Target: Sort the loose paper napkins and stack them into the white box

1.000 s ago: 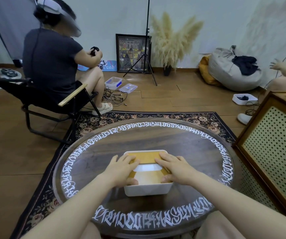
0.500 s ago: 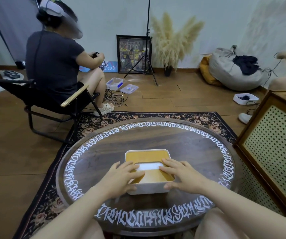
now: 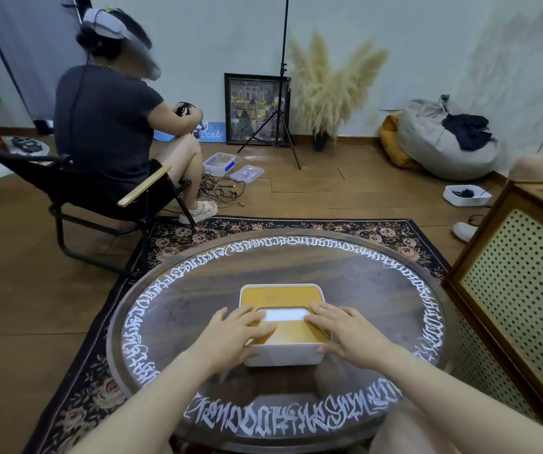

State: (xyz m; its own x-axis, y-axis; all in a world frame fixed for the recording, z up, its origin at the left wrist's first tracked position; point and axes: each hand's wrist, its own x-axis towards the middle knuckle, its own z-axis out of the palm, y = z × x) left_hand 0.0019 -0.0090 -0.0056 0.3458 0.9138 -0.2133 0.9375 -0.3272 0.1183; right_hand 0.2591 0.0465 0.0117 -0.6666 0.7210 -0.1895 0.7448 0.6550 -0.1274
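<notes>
From the head camera I count one white box [image 3: 282, 354], one wooden lid [image 3: 283, 298] on top of it, and one strip of white napkin [image 3: 284, 315] showing through the lid's single slot. I see no loose napkins on the table. The box sits on the round dark table [image 3: 378, 290] with the white lettering round its rim, a little nearer me than the middle. Its long axis runs away from me, roughly front to back, while the slot lies crosswise, left to right.

I have two hands in view. My left hand [image 3: 231, 335] lies flat on the left near part of the lid, fingers straight and spread, thumb reaching toward the slot. My right hand [image 3: 345, 335] lies likewise on the right side, fingers extended, its thumb against the box's near right corner. Neither hand is curled round anything; they are apart, one on each side of the slot.

Beyond the table I count one person seated in a folding chair [image 3: 106, 198], one tripod [image 3: 280, 126] and one beanbag [image 3: 440, 142].
</notes>
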